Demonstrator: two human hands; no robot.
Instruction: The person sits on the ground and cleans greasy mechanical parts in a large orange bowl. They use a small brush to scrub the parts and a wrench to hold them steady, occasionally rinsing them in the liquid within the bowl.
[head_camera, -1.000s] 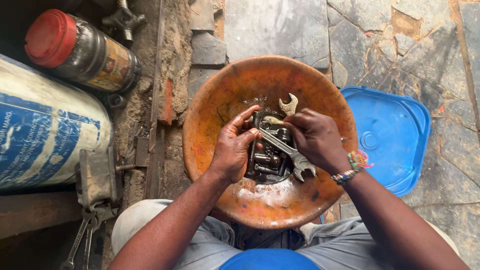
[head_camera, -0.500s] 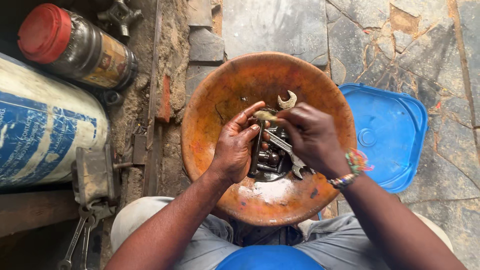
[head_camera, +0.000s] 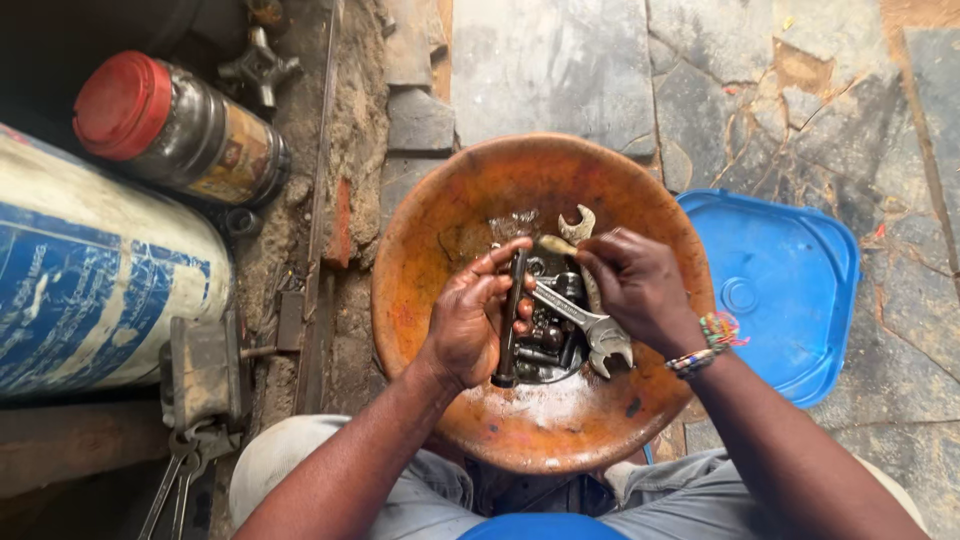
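From above, the left hand (head_camera: 470, 325) grips a dark rod (head_camera: 511, 318) upright over the orange bowl (head_camera: 430, 260). The right hand (head_camera: 635, 290), fingers curled, hides part of a spanner (head_camera: 585, 325). Left lies a red-capped jar (head_camera: 180, 130) with a brownish label.

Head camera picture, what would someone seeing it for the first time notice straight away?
First the big orange bowl at centre, on the person's lap, with wrenches and dark metal parts piled in it. Above it the left hand grips a long dark bolt upright while the right hand meets it at the top end. A blue lid lies to the right, and a red-capped jar at upper left.
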